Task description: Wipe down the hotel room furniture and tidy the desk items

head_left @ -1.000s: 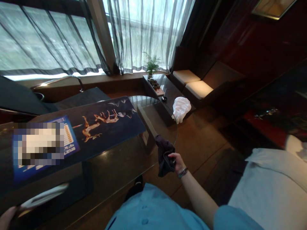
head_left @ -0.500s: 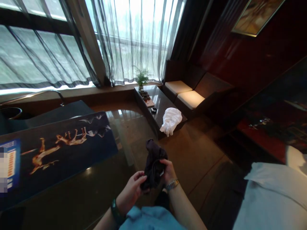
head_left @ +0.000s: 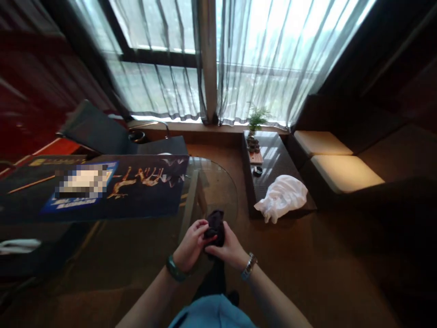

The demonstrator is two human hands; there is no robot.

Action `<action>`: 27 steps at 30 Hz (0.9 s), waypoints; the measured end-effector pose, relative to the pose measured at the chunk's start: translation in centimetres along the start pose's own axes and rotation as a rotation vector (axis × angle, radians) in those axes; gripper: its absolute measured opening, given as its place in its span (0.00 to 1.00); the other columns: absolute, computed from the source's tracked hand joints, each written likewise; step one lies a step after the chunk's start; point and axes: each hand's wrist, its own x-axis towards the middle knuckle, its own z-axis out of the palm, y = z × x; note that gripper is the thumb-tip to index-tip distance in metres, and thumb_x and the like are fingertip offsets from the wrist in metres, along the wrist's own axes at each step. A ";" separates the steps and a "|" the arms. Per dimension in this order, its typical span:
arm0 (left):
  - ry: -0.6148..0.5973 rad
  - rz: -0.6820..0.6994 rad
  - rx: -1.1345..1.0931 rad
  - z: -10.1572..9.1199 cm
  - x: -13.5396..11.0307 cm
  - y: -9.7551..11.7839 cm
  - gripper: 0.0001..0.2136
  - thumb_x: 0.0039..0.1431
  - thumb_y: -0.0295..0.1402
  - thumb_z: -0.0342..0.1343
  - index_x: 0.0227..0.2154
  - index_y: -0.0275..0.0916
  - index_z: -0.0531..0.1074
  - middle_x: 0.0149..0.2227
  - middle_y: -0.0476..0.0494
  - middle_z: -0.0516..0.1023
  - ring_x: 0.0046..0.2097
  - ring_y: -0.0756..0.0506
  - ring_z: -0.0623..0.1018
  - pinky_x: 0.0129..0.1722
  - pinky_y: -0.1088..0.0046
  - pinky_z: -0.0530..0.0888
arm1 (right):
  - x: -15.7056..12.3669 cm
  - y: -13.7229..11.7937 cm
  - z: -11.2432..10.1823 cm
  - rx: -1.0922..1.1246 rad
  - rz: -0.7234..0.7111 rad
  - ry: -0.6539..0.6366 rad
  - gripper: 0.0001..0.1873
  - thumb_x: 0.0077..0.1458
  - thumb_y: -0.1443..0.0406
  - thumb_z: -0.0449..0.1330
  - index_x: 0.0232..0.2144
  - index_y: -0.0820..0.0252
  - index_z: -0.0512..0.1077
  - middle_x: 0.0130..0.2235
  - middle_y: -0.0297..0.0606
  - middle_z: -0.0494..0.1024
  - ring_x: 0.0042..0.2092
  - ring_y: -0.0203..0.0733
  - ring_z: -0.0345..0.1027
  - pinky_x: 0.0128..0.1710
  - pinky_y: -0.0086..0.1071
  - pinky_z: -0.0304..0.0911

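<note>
A dark, bunched-up piece of cloth [head_left: 215, 224] is held in front of me between both hands; its exact kind cannot be made out. My left hand [head_left: 193, 241], with a green bangle at the wrist, grips the cloth's left side with bent fingers. From the right, my right hand [head_left: 232, 246] wraps round it, thumb across its lower edge; a metal watch [head_left: 249, 266] sits on that wrist. Both hands are closed on the cloth, near the rounded end of a glass table [head_left: 225, 187].
A low dark table [head_left: 283, 157] bears a white plastic bag [head_left: 285, 196], a tea tray [head_left: 255, 157] and a potted plant [head_left: 258, 117]. Cushioned seats [head_left: 344, 173] stand to its right. On the left are a dark printed mat [head_left: 153, 200] and a chair [head_left: 102, 127].
My view has turned left, bringing the chair and more of the mat into sight. The cloth is bunched smaller, and my hands have come closer together round it.
</note>
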 end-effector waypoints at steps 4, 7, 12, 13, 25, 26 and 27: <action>0.195 0.156 0.042 -3.3 0.7 1.2 0.24 0.45 0.39 0.68 0.42 0.36 0.66 0.45 0.42 0.71 0.43 0.42 0.77 0.37 0.64 0.81 | 5.4 0.2 -2.2 -0.171 -0.007 -0.143 0.19 0.44 0.58 0.69 0.38 0.58 0.69 0.36 0.33 0.75 0.39 0.42 0.68 0.42 0.35 0.65; 0.459 0.248 0.115 -8.8 0.2 1.2 0.31 0.36 0.47 0.70 0.41 0.34 0.68 0.44 0.41 0.72 0.43 0.43 0.76 0.35 0.69 0.80 | 12.6 0.6 -6.2 -0.414 -0.070 -0.028 0.26 0.48 0.56 0.66 0.47 0.61 0.68 0.45 0.42 0.74 0.46 0.47 0.68 0.49 0.40 0.65; 0.878 0.123 0.018 -16.6 -4.7 -1.9 0.33 0.25 0.43 0.70 0.38 0.33 0.70 0.39 0.43 0.75 0.38 0.45 0.76 0.30 0.75 0.79 | 23.7 2.6 -8.5 -0.897 -0.014 -0.060 0.22 0.52 0.65 0.59 0.50 0.65 0.72 0.59 0.55 0.68 0.61 0.58 0.57 0.62 0.49 0.55; 0.942 0.093 -0.021 -17.1 -5.7 -2.7 0.31 0.25 0.42 0.69 0.37 0.33 0.71 0.39 0.43 0.76 0.37 0.45 0.77 0.29 0.75 0.79 | 23.6 3.1 -7.3 -0.923 -0.032 -0.146 0.19 0.51 0.66 0.59 0.47 0.63 0.74 0.59 0.52 0.70 0.61 0.58 0.58 0.62 0.49 0.55; 1.103 -0.035 -0.395 -9.9 -6.0 -8.6 0.32 0.16 0.35 0.71 0.35 0.33 0.72 0.36 0.44 0.79 0.37 0.43 0.78 0.28 0.74 0.80 | 18.7 5.0 -2.5 -1.039 -0.475 -1.169 0.08 0.48 0.67 0.60 0.34 0.55 0.73 0.41 0.38 0.80 0.49 0.49 0.67 0.45 0.43 0.63; 1.128 -0.038 -0.422 -9.4 -5.9 -9.3 0.33 0.15 0.35 0.71 0.35 0.33 0.73 0.36 0.43 0.79 0.37 0.43 0.78 0.28 0.74 0.81 | 23.7 3.9 -4.8 -1.039 -0.405 -1.011 0.10 0.46 0.69 0.60 0.33 0.55 0.75 0.41 0.39 0.80 0.48 0.48 0.67 0.45 0.41 0.63; 1.152 -0.039 -0.446 -8.9 -5.9 -10.1 0.33 0.15 0.34 0.72 0.35 0.34 0.73 0.36 0.44 0.79 0.37 0.43 0.78 0.28 0.74 0.81 | 28.9 2.8 -6.8 -1.033 -0.319 -0.821 0.11 0.45 0.71 0.59 0.33 0.56 0.76 0.40 0.40 0.80 0.47 0.47 0.67 0.46 0.39 0.62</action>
